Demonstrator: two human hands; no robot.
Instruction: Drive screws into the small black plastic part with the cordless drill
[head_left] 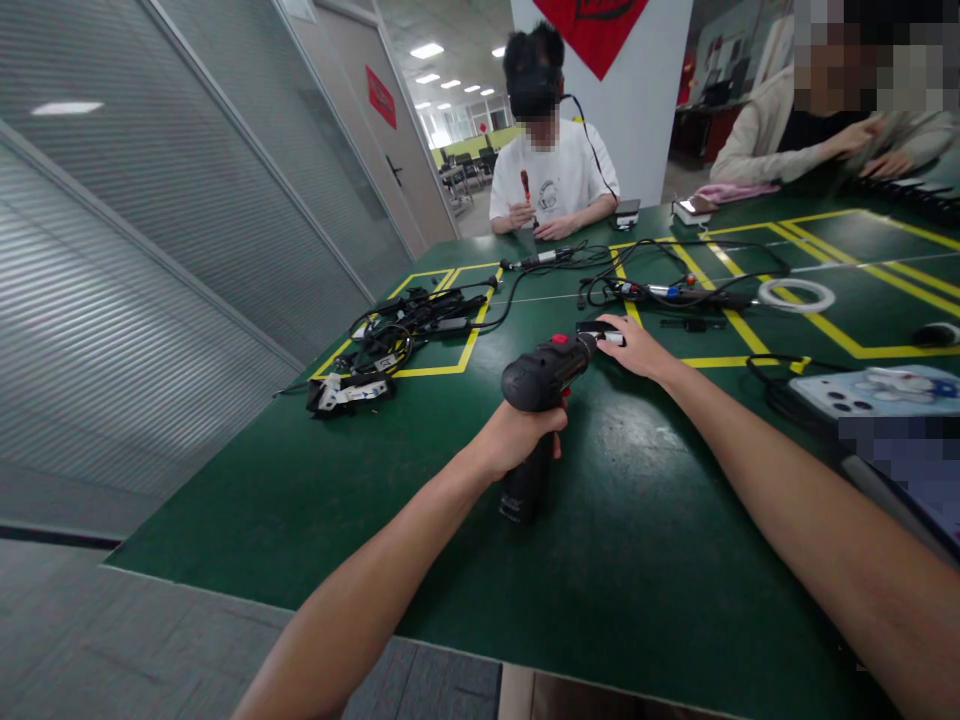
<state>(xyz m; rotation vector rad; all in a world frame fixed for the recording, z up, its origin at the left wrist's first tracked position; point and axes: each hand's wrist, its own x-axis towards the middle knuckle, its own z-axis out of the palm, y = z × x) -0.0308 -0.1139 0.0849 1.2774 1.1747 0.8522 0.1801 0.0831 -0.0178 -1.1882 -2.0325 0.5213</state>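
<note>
While left hand grips drill, right hand reaches forward.

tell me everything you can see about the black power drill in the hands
The power drill is a compact pistol-shaped tool in matt black, plastic by the look, with a small red button on top of its body. The left hand wraps its grip, whose lower end sticks out below the fist. Its nose points away and to the right, low over the green table, meeting a small black and white piece that the right hand holds down. Whether a bit is fitted cannot be seen.
</note>
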